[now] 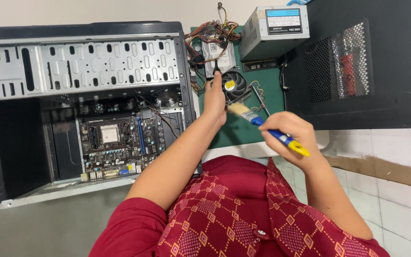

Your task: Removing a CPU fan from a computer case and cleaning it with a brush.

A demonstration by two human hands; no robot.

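My left hand (pixel 214 96) grips the left edge of a black cooler fan (pixel 234 86) with a yellow hub sticker, held over the green mat (pixel 243 132). My right hand (pixel 291 131) holds a paintbrush (pixel 267 129) with a blue and yellow handle. Its pale bristles point up-left toward the fan's lower edge, and I cannot tell whether they touch it.
An open black computer case (pixel 79 109) with a motherboard (pixel 117 143) inside lies at the left. A grey power supply (pixel 274 31) with a cable bundle (pixel 210 35), a hard drive (pixel 220 59) and a black side panel (pixel 362 66) lie behind. Screwdriver (pixel 260 100) lies on the mat.
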